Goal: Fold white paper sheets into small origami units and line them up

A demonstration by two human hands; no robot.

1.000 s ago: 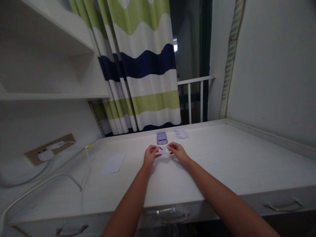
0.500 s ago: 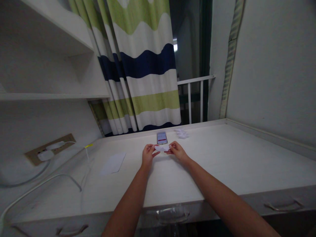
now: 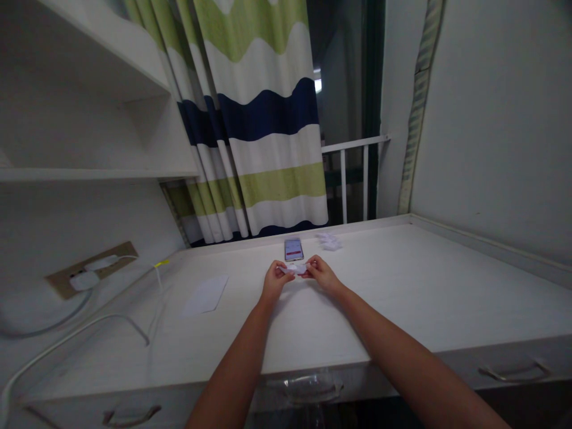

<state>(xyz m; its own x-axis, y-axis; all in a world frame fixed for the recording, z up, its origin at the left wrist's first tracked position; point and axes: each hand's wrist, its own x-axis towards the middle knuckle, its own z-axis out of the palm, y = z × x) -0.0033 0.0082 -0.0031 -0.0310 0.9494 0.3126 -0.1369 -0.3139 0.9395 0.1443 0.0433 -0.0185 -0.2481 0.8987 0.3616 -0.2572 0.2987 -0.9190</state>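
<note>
A small piece of folded white paper [image 3: 295, 269] is held between my two hands, just above the desk. My left hand [image 3: 274, 279] pinches its left end, thumb toward the middle of the paper. At the other end, my right hand [image 3: 320, 274] grips it with thumb and fingers. Right behind the paper lies a phone [image 3: 294, 249] with its screen lit. Several white folded paper pieces [image 3: 329, 241] lie in a heap to the right of the phone.
Flat white paper sheets [image 3: 206, 295] rest on the desk [image 3: 402, 298] at the left. White cables [image 3: 89, 325] run from a wall socket [image 3: 92, 268] across the desk's left side. A striped curtain [image 3: 268, 119] hangs behind, and a shelf [image 3: 98, 174] juts out upper left.
My left hand has shifted slightly right, and its thumb has moved in onto the paper. The right hand keeps nearly the same place.
</note>
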